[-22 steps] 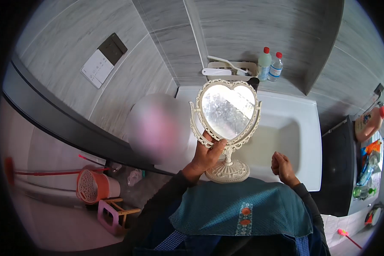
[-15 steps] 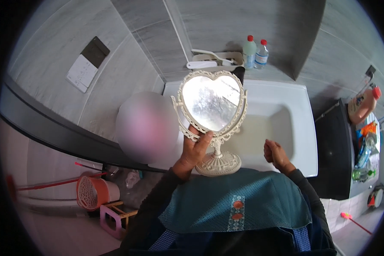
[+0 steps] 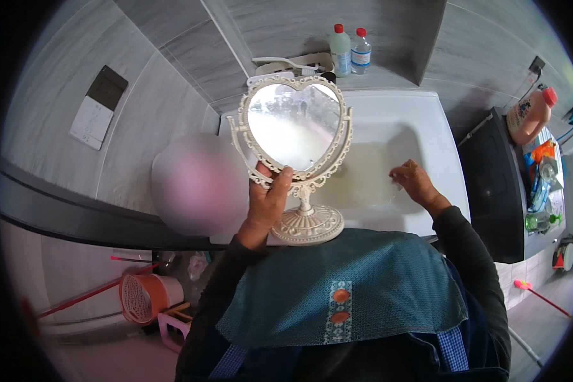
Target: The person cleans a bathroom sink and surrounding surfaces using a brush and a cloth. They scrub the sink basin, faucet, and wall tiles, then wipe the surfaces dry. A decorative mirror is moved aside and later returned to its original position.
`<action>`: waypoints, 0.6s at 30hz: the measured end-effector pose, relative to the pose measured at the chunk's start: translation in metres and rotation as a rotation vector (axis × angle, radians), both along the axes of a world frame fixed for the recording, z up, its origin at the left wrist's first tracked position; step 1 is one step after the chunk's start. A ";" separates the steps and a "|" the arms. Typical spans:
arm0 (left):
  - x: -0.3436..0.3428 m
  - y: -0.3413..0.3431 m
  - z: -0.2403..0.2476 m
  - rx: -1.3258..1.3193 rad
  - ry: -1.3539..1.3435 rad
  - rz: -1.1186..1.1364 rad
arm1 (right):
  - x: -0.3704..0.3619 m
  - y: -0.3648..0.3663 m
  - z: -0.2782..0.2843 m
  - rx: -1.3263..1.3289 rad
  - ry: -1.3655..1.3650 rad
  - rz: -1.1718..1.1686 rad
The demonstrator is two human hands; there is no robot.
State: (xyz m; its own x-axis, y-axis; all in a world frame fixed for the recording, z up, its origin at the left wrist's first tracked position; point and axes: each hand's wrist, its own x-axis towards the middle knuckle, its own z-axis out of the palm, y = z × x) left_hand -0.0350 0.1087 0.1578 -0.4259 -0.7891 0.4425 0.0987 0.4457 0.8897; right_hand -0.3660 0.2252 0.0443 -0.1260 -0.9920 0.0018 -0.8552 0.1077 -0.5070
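Observation:
My left hand (image 3: 268, 202) is wrapped round the lower edge of the frame of a cream, heart-shaped stand mirror (image 3: 307, 224). The mirror stands upright on its round, ornate foot, close in front of my apron. Its glass looks cloudy and bright, with smears across it. Over the water in the white basin (image 3: 449, 137), my right hand (image 3: 417, 183) is closed, fingers curled together. Whatever it may hold is hidden. The basin holds shallow, murky water (image 3: 363, 172).
Behind the basin stand two red-capped bottles (image 3: 350, 54) beside a tray with brushes (image 3: 293, 65). A dark cabinet (image 3: 490, 191) at the right carries a pink jug (image 3: 532, 116). An orange basket (image 3: 143, 298) is low at the left. A round area left of the mirror is blurred.
My right hand has moved forward over the basin's water, fingers still curled. The view has shifted, so the mirror and my left hand appear higher and further left; the left grip is unchanged.

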 end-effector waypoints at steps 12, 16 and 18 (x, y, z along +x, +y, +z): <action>0.016 -0.006 -0.006 0.023 -0.161 0.183 | 0.003 -0.022 0.076 -0.352 -1.339 -0.279; -0.010 -0.010 0.001 0.004 -0.098 0.078 | -0.039 -0.013 0.025 -0.428 0.443 -0.033; -0.006 -0.010 -0.003 0.076 -0.108 0.027 | -0.024 -0.021 0.061 -0.554 -0.429 -0.348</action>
